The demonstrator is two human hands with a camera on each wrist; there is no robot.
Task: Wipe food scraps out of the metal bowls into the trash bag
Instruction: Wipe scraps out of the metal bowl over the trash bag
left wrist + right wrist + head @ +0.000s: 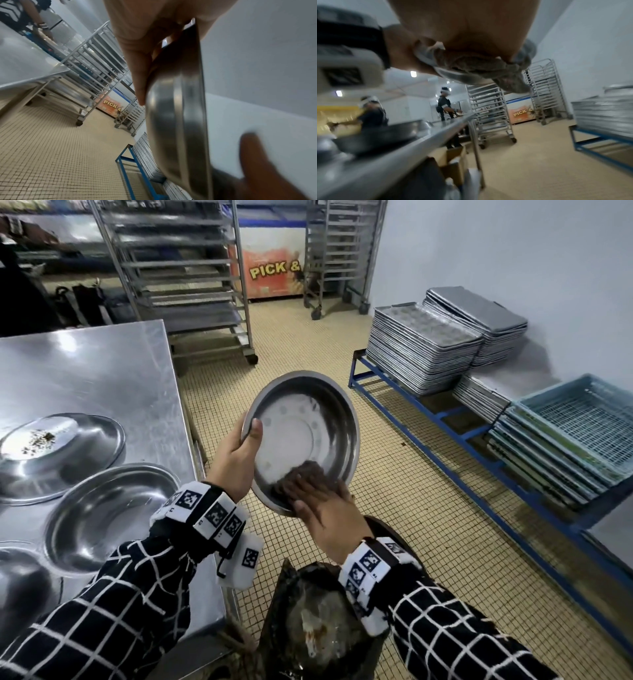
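Observation:
A round metal bowl (301, 433) hangs tilted over the dark trash bag (318, 621), its inside facing me. My left hand (239, 453) grips its left rim, thumb inside and fingers behind. The left wrist view shows the bowl (180, 115) edge-on, with my left hand's fingers (137, 54) lying along its back. My right hand (322, 508) presses a brownish-grey cloth (305, 474) flat against the bowl's lower inside wall, fingers spread. In the right wrist view the cloth (479, 70) bunches under my palm. The bag holds pale scraps.
On the steel table (102, 371) at left stand a bowl with dark crumbs (58, 450), an empty-looking bowl (109, 511) and part of a third bowl (20, 587). Stacked baking trays (421, 350) and blue crates (582, 426) sit on a blue rack at right. A wheeled tray trolley (181, 278) stands behind.

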